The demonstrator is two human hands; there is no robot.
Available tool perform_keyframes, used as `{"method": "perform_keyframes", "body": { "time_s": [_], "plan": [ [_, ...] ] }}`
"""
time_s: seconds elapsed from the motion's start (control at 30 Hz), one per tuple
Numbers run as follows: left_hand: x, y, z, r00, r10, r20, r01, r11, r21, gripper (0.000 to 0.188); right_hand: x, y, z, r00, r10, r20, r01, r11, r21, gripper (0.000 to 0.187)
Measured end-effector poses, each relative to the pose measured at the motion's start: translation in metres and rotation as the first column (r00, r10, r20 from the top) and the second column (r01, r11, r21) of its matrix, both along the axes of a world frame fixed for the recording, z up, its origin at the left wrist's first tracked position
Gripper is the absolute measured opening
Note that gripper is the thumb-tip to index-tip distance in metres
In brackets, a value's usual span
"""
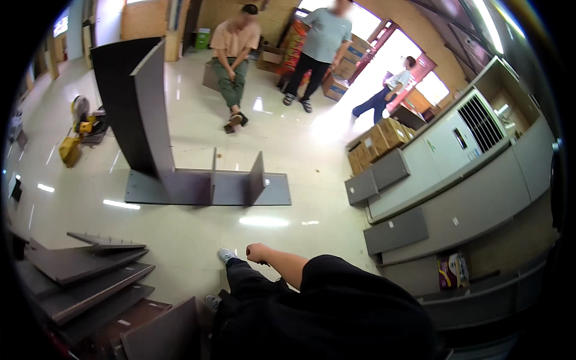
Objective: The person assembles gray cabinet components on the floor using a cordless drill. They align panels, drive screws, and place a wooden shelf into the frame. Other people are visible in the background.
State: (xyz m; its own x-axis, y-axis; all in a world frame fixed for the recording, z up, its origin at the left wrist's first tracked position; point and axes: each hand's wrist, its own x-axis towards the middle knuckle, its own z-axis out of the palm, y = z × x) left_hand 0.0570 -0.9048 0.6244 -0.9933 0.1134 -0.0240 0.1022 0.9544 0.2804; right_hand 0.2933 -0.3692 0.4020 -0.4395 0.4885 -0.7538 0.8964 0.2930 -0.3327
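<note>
Dark-grey shelving assembly: stood on the glossy floor, well apart from the right hand | right hand: fingers looked curled, too small to tell whether the grip enclosed anything | left hand: out of sight, grip untold | stacked boards: cut off by the dark lower-left rim

On pale glossy floor: grey frame, partly assembled. Lies on long narrow base, flat, running left to right. Carries two short dividers, both upright, one near middle, other further right, short of base's end. Rises near left end into tall upright panels, one near-black, one lighter grey, set at angle.
</note>
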Motion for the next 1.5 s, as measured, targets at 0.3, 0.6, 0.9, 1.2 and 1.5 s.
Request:
{"method": "perform_keyframes", "body": {
  "time_s": [0.3, 0.6, 0.9, 1.2, 1.5],
  "plan": [
    [0.021, -0.001, 0.002, 0.991, -0.057, 0.117, 0.055, 0.998, 0.025, 0.042, -0.149, -0.121, 0.067, 0.688, 0.503, -0.524, -0.581, 0.814, 0.02, 0.034],
    [0.035, -0.034, -0.017, 0.991, 0.064, 0.115, -0.079, 0.988, 0.133, 0.037, -0.211, -0.255, 0.179, 0.325, 0.477, -0.816, -0.828, 0.561, -0.002, 0.079],
    [0.079, -0.038, -0.04, 0.984, -0.034, -0.176, 0.054, 0.993, 0.109, 0.016, -0.207, -0.282, 0.174, 0.539, 0.533, -0.652, -0.753, 0.652, -0.09, 0.044],
    [0.073, 0.016, -0.028, 0.978, -0.138, -0.16, 0.157, 0.981, 0.116, 0.012, -0.183, -0.222, 0.191, 0.652, 0.547, -0.525, -0.692, 0.712, -0.117, 0.035],
    [0.072, 0.071, -0.036, 0.953, -0.254, -0.168, 0.28, 0.947, 0.159, 0.011, -0.155, -0.16, 0.196, 0.691, 0.459, -0.559, -0.621, 0.773, -0.132, 0.035]
  ]
}}
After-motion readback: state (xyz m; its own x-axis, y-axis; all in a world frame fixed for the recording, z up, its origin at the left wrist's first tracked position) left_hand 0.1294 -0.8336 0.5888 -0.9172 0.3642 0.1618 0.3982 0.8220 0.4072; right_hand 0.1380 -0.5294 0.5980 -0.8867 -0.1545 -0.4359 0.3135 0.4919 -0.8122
